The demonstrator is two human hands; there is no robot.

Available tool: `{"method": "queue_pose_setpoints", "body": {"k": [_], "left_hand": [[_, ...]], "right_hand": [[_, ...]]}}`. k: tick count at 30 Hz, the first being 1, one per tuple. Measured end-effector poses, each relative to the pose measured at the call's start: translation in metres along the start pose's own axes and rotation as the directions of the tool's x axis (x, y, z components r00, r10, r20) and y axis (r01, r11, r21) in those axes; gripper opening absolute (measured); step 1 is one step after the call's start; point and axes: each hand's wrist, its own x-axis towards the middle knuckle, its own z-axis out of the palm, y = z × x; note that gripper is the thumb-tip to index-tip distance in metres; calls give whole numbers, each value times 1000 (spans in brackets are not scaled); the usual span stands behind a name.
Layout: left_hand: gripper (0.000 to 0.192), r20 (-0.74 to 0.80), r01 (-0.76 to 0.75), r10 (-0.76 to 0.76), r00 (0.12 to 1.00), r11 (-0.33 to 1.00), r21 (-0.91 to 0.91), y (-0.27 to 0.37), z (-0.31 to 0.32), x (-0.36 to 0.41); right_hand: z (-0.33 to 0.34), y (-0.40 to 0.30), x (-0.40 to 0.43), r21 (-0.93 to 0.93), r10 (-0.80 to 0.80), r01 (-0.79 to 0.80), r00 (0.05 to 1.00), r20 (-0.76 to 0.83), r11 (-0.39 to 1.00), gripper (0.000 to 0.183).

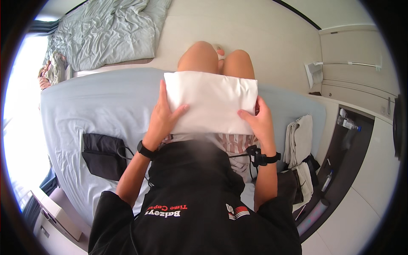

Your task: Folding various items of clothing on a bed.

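A folded white cloth (212, 102) lies across my lap, shaped into a wide, flat rectangle. My left hand (166, 111) grips its left side, with the thumb on top and the fingers along the edge. On the opposite side my right hand (258, 116) holds the cloth, thumb on the upper face and fingers partly hidden beneath. A small dark red patch shows by the right fingers; I cannot tell what it is. Dark bands circle both wrists, and the right one carries a small black device (255, 156) with a cable.
I sit on a bed with a pale blue sheet (105, 105). Folded black cloth (103, 156) lies to the left. Folded pale garments (298, 138) are at the right, beside a dark shelf recess (353, 146) holding plastic bottles (349, 122). A rumpled grey-green quilt (111, 32) lies beyond.
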Motion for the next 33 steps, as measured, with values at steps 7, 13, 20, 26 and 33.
{"method": "queue_pose_setpoints", "body": {"k": [7,13,20,26,33], "left_hand": [[68,246,293,-173,954,719,-630,-10,-35,-3],[50,111,174,-134,985,744,-645,3,-58,-26],[49,-128,42,-246,961,588,-808,-33,-112,-121],[56,-530,3,-418,738,787,-617,-88,-237,-249],[71,-508,43,-716,479,597,-801,-247,-246,-376]], "right_hand": [[25,-6,-11,286,-29,-30,980,199,958,55],[27,-30,-26,247,22,-91,963,269,965,61],[115,-105,-26,189,-152,75,887,437,979,75],[270,-139,-80,224,-180,-18,539,823,974,75],[470,2,-125,124,-156,108,383,910,986,61]]}}
